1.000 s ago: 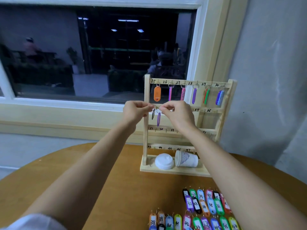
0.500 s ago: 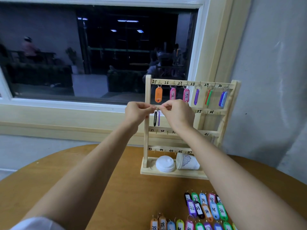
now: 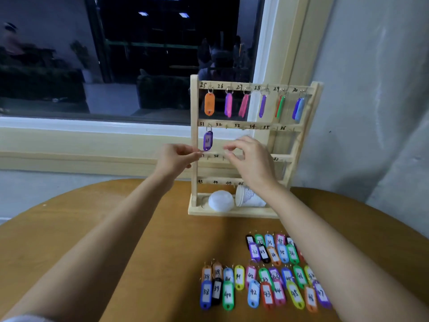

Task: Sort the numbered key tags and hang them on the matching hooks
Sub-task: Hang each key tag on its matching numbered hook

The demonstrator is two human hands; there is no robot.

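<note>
Hanging from hook 31 of the wooden rack (image 3: 194, 105): purple tag (image 3: 207, 140), dangling upright, ring uppermost.
Empty right hand (image 3: 250, 159) is hovering released, fingers loosely curled; left hand (image 3: 176, 156) is pinching beside the tag's lower end, contents untellable. Remaining loose tags (image 3: 251, 291) are lying on the table (image 3: 116, 228) below the right forearm, long axes pointing rackward; right hand nearer.

Left sleeve (image 3: 22, 318): pale whitish cloth edge, at the arm's end farthest from the key rack (image 3: 194, 135).
Forearms (image 3: 104, 240): both bare.
Left hand (image 3: 176, 158), right hand (image 3: 254, 163): bare.
</note>
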